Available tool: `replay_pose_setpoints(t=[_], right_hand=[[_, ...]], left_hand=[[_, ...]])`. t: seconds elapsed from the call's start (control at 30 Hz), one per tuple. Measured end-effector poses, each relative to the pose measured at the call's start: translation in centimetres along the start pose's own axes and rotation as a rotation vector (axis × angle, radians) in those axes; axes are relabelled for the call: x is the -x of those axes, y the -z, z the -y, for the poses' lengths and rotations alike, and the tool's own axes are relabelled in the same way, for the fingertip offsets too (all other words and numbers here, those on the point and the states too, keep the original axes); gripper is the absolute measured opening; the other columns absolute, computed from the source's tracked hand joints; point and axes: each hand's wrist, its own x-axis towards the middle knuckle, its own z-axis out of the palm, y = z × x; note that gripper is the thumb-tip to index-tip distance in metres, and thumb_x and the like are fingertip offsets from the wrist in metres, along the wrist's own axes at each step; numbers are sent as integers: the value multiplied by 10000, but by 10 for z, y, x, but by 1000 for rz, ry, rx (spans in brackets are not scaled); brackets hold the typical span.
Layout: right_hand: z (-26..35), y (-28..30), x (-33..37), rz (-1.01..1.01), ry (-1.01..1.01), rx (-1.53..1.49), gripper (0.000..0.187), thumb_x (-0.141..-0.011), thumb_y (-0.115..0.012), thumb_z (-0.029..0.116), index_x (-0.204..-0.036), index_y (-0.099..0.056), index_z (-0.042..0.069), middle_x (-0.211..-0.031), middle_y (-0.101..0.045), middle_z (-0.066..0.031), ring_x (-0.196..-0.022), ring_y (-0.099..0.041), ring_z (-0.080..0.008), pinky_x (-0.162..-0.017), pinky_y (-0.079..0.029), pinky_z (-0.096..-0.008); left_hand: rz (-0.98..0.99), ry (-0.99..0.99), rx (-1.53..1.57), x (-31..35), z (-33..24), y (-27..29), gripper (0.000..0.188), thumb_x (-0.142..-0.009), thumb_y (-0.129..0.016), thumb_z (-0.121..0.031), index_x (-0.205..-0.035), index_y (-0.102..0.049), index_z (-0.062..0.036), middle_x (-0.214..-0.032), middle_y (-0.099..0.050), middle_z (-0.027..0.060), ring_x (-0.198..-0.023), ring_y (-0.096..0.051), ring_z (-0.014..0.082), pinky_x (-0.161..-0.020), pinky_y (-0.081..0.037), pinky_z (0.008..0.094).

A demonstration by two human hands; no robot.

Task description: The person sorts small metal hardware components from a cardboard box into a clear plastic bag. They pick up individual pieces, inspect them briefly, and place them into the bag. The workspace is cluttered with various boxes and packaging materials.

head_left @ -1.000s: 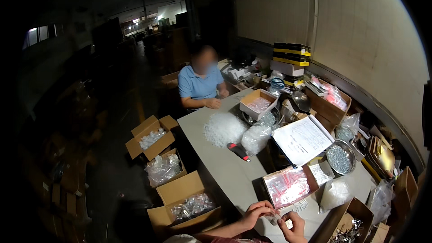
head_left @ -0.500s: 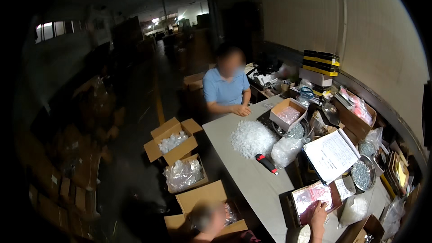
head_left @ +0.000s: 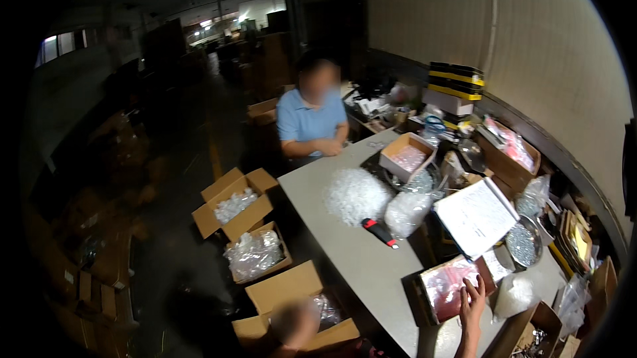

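Note:
My right hand [head_left: 472,301] reaches over a shallow cardboard box [head_left: 492,277] on the near right of the table. Its fingers are apart, with the fingertips on or just above the pink-printed clear plastic bags [head_left: 446,282] inside. My left hand [head_left: 295,321] is a smear beside an open carton [head_left: 286,287] below the table's left edge. Its fingers cannot be made out. Clear plastic packets [head_left: 327,310] show inside that carton.
A heap of small white pieces [head_left: 358,195], a red-and-black box cutter [head_left: 379,232] and a clipboard [head_left: 476,217] lie on the table [head_left: 332,235]. A metal bowl of small metal parts [head_left: 524,244] stands right. Across sits a co-worker in a blue shirt [head_left: 308,122].
The view has shifted, so the table and boxes appear further left. My right hand's fingers have spread over the pink bags. The co-worker's hands remain near the table edge.

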Motion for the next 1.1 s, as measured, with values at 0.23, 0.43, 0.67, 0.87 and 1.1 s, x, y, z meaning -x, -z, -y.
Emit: replay_pose_setpoints(t=[0.23,0.43,0.67,0.87,1.1], right_hand=[[35,32,34,-81,-200,-497,260,-998,-640,198,-995,-723,-48,-923,-724,-73,-887,-637,-138,-840,-475,-293],[86,64,88,149,-161,-552,178,-980,-652,135,-1090,-704,5,-1048,-678,-97,-1011,-607,-204,-935,-456,-334],[52,120,108,161,-443,-802,267,-1037,-599,191,-1213,-681,8,-1209,-661,-90,-1163,-576,-203,-1034,-430,-350],[36,138,114,-134,-253,-620,185,-971,-653,110,-1099,-696,-16,-1051,-668,-89,-1036,-605,-201,-959,-458,-344],[-1,147,116,-45,-336,-674,306,-849,-731,94,-1130,-677,-14,-997,-704,-124,-940,-692,-214,-940,-493,-348]], left_hand=[[-84,100,782,-72,-92,15,319,-870,-714,-121,-1174,-640,-56,-1177,-666,141,-1073,-647,337,-904,-531,419],[397,-70,1658,-96,-245,100,673,-886,-789,-146,-1447,-429,-57,-1401,-554,116,-1225,-579,217,-998,-486,352],[851,15,1990,-79,-325,125,655,-913,-723,-52,-1477,-390,-65,-1365,-524,81,-1223,-552,164,-1030,-458,310],[941,-52,1943,-62,-367,114,647,-878,-725,-48,-1459,-446,-114,-1334,-545,77,-1129,-587,170,-883,-532,322],[965,75,1888,-93,-360,109,331,-1007,-630,-123,-1306,-546,-7,-1022,-742,111,-776,-670,98,-572,-477,192]])
